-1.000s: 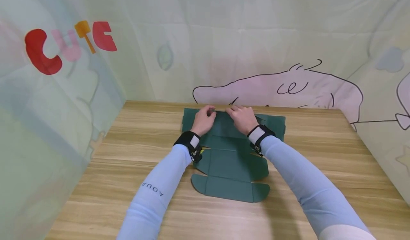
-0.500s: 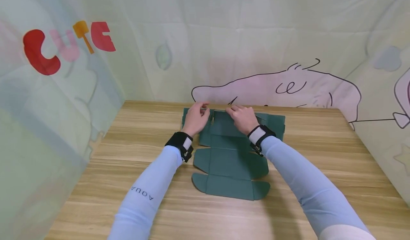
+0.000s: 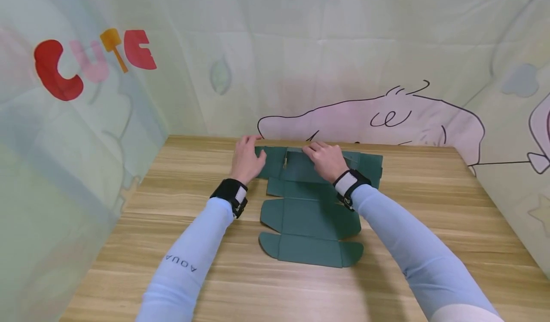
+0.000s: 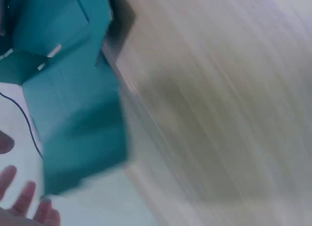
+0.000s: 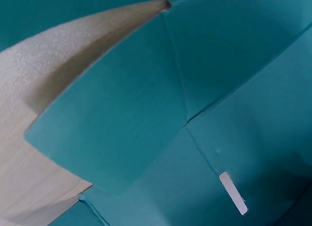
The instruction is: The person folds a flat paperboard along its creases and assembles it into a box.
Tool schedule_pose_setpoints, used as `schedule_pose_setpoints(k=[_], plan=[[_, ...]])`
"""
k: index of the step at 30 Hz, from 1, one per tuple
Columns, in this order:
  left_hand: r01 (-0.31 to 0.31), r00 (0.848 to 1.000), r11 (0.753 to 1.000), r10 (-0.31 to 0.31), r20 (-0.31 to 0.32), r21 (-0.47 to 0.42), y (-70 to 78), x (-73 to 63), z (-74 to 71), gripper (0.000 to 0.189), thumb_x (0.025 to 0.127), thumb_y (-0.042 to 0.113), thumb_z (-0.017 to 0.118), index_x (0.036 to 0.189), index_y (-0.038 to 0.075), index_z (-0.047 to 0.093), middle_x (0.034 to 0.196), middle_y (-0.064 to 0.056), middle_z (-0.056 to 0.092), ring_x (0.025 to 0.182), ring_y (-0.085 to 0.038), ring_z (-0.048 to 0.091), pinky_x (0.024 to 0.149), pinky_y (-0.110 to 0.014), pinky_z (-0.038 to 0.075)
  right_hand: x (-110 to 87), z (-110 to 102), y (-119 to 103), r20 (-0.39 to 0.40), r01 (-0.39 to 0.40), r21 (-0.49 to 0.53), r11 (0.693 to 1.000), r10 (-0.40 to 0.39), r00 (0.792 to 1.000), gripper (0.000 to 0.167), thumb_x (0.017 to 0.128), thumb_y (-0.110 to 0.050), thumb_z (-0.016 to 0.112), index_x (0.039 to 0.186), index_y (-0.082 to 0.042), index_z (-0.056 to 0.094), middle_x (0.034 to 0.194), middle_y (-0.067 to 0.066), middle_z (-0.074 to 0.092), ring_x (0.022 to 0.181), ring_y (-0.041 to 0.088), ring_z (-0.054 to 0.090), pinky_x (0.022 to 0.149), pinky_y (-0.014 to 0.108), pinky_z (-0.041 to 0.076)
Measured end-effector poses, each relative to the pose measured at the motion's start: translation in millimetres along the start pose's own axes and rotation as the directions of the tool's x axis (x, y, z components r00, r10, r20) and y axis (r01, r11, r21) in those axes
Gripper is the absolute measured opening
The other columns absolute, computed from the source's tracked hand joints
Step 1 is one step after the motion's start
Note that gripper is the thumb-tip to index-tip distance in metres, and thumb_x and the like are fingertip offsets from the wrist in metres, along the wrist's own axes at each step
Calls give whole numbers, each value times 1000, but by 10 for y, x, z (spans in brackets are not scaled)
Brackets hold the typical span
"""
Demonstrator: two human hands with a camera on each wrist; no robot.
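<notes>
A flat green cardboard box blank (image 3: 315,217), creased with cut side flaps, lies on the table with its far panel folded up. My right hand (image 3: 325,160) has its fingers curled over the far panel's top edge and grips it. My left hand (image 3: 248,162) is at the far left flap (image 3: 270,162), thumb and fingers spread apart. In the left wrist view, my left fingers (image 4: 24,199) are loosely bent beside the end of that flap (image 4: 85,143); contact is unclear. The right wrist view shows a side flap (image 5: 112,119) and a slot (image 5: 233,193); the right hand is out of that view.
The wood-grain table (image 3: 193,245) extends on both sides of the cardboard. A printed cloth backdrop (image 3: 301,49) stands right behind the table's far edge and along both sides.
My left hand has moved left, from the middle of the far panel to the outer end of the left flap, its fingers spreading. The right hand has stayed in place.
</notes>
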State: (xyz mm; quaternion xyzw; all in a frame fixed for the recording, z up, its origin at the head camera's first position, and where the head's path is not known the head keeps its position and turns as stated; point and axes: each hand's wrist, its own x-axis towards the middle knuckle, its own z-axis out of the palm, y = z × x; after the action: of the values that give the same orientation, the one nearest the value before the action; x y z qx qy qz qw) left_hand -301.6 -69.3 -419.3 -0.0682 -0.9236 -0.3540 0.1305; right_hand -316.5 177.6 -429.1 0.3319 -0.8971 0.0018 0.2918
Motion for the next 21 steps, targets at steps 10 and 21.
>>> schedule_pose_setpoints(k=[10,21], plan=[[169,979,983,-177,-106,-75,-201,-261,38,43,93,19,66,125,4,43,124,-18,39,110,-36,40,91,-44,41,-4,-6,-5,-13,-4,-21,1000,4,1000,28,90,7,65,113,-6,74,103,13,77,91,29,74,53,39,57],[116,986,992,-120,115,42,-141,-505,187,24,96,26,64,103,4,68,85,-9,73,78,-22,68,70,-34,53,2,15,-7,-11,0,-34,999,0,1000,27,89,6,67,112,-6,74,102,13,77,90,29,74,53,39,57]])
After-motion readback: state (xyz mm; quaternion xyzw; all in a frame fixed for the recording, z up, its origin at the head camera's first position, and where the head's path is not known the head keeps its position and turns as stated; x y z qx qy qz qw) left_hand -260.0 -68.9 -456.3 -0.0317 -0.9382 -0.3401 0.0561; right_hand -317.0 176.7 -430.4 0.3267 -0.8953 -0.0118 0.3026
